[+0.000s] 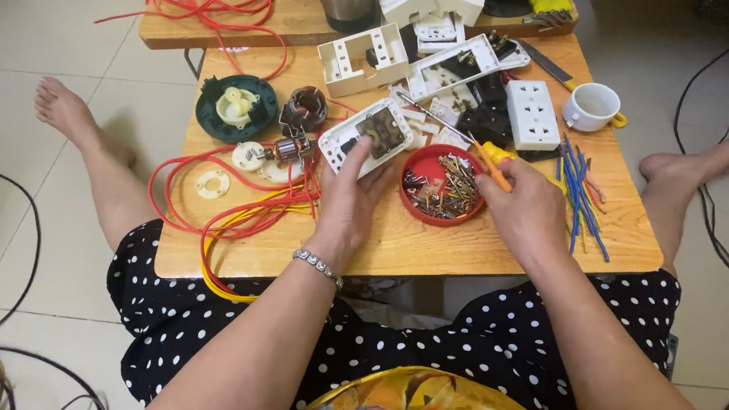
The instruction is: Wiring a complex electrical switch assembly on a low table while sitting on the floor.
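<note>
My left hand (349, 197) grips a white open socket housing (367, 134) with brown and metal parts inside, tilted on the low wooden table (397, 239). My right hand (524, 208) holds a screwdriver (467, 140) with an orange-yellow handle; its metal shaft points up and left over the housing. Between my hands sits a red round lid (443, 185) filled with small screws and brass contacts.
Red and yellow wires (237, 207) loop at the table's left. A green round motor cover (236, 108), a copper-wound rotor (303, 108), white socket shells (362, 58), a multi-outlet block (532, 114), a white cup (592, 106) and blue wire pieces (579, 184) lie around. Black cables trail on the floor.
</note>
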